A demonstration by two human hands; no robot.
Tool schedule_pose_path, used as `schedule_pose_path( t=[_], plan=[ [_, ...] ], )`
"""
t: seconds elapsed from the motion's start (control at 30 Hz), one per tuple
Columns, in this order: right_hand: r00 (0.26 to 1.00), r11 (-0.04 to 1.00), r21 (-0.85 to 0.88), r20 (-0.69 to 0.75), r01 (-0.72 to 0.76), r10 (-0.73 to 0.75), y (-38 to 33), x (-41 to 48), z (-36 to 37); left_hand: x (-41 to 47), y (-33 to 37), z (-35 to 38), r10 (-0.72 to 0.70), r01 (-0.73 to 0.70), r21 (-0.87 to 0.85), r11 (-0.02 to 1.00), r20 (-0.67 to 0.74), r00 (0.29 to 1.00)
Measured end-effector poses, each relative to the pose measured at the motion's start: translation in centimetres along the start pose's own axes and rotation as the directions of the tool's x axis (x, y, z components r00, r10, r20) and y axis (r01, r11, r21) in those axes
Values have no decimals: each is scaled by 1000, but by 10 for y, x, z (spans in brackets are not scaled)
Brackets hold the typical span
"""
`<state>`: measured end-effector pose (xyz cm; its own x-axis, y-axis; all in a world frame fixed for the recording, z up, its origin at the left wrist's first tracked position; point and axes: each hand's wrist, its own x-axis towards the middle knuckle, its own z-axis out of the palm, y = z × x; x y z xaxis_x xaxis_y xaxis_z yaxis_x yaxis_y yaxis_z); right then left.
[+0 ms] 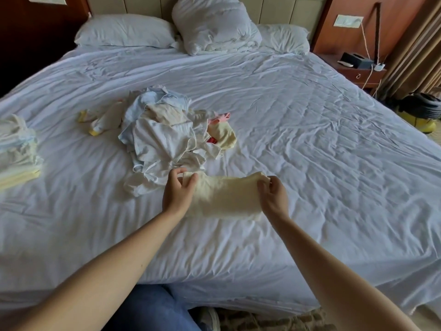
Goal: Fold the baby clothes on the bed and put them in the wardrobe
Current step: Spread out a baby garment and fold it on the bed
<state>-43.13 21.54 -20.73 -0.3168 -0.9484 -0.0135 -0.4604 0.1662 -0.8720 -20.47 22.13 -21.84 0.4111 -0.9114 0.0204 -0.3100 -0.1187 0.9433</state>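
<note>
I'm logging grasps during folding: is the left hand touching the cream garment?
Touching. The head view shows the left hand pinching the upper left corner of the cream garment between thumb and fingers.

We hold both bare forearms stretched forward, well apart. Our left hand (177,191) pinches one far corner of the cream garment (226,199) between thumb and curled fingers, and our right hand (274,195) pinches the opposite corner likewise.
</note>
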Motion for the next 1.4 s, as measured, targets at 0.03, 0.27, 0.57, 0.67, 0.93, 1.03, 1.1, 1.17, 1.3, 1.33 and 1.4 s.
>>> schedule_pose_path(
  t=[0.03, 0.27, 0.57, 0.67, 0.93, 1.03, 1.1, 1.17, 1.3, 1.33, 1.4],
  plan=[
    [999, 999, -30, -36, -12, 11, 1, 4, 7, 4, -2, 5, 20, -20, 35, 999, -3, 1000],
    [975, 917, -392, -168, 69, -145, 22, 37, 38, 34, -20, 26, 306, -266, 444, 856, -20, 952],
    [946, 822, -525, -92, 219, -311, 42, 53, 51, 48, -53, 33, 531, -431, 653, 622, 52, 846],
    [916, 830, -465, -87, 309, -390, 33, 49, 47, 42, -36, 33, 633, -580, 561, 590, 125, 764],
    [853, 626, -586, 425, 514, -303, 62, 18, 51, 13, -73, 39, 387, -606, 670, 429, 469, 794],
    [841, 625, -568, 425, 536, -334, 67, 17, 49, 13, -73, 35, 301, -568, 677, 469, 482, 823],
    [837, 633, -557, 443, 537, -320, 63, 19, 48, 16, -69, 36, 242, -551, 659, 513, 505, 829],
    [839, 664, -537, 467, 521, -280, 59, 20, 45, 17, -66, 33, 229, -538, 617, 574, 510, 829],
    [925, 786, -526, 351, 326, -149, 56, 10, 35, 2, -68, 19, 194, -376, 600, 706, 347, 917],
    [947, 806, -535, 309, 253, -93, 54, 7, 32, -3, -66, 17, 144, -318, 625, 713, 313, 939],
    [962, 828, -538, 275, 156, -2, 48, 2, 30, -7, -60, 15, 31, -222, 695, 684, 277, 960]
  ],
)
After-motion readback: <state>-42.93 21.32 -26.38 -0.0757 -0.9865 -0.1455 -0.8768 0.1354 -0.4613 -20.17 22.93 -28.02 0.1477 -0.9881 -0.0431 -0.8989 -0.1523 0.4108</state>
